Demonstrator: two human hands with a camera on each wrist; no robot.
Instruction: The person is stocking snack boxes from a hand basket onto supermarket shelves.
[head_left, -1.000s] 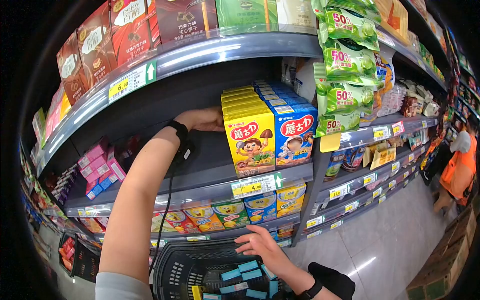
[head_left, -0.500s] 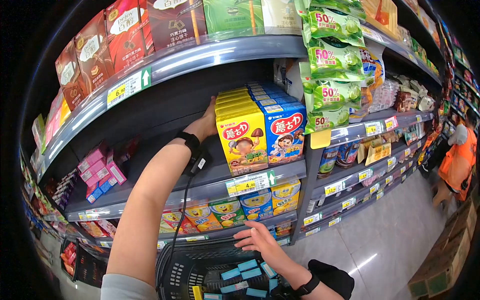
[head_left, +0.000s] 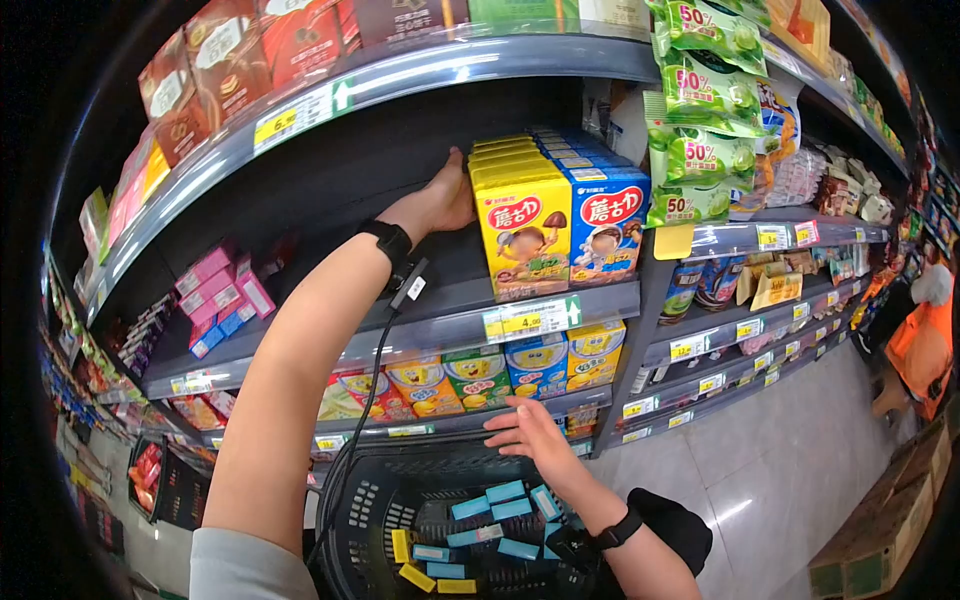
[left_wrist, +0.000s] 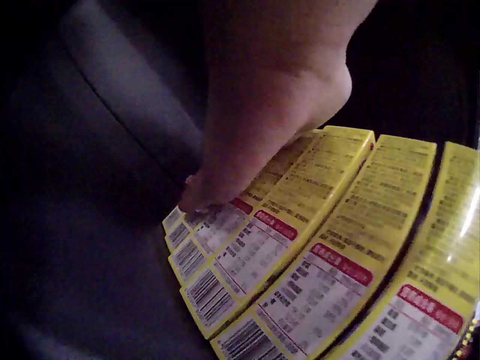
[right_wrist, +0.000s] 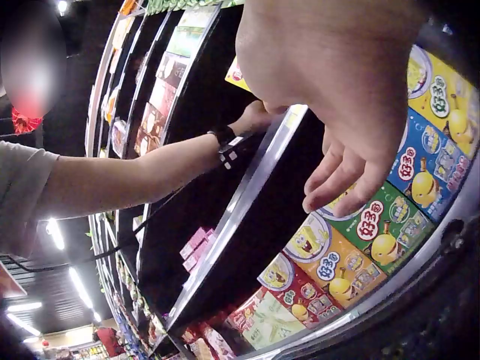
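Yellow boxes [head_left: 525, 235] prob. being squared on shelf [head_left: 450, 336] by unclenched L hand [head_left: 440, 197], R hand [head_left: 540, 445] loosely spread; even push req'd next.

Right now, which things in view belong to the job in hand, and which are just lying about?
In the job:
left hand, touching the row of yellow boxes
perhaps the basket near the right hand

Apparently just lying about:
blue boxes alongside, untouched
pink boxes
hanging green packets
lower-shelf boxes
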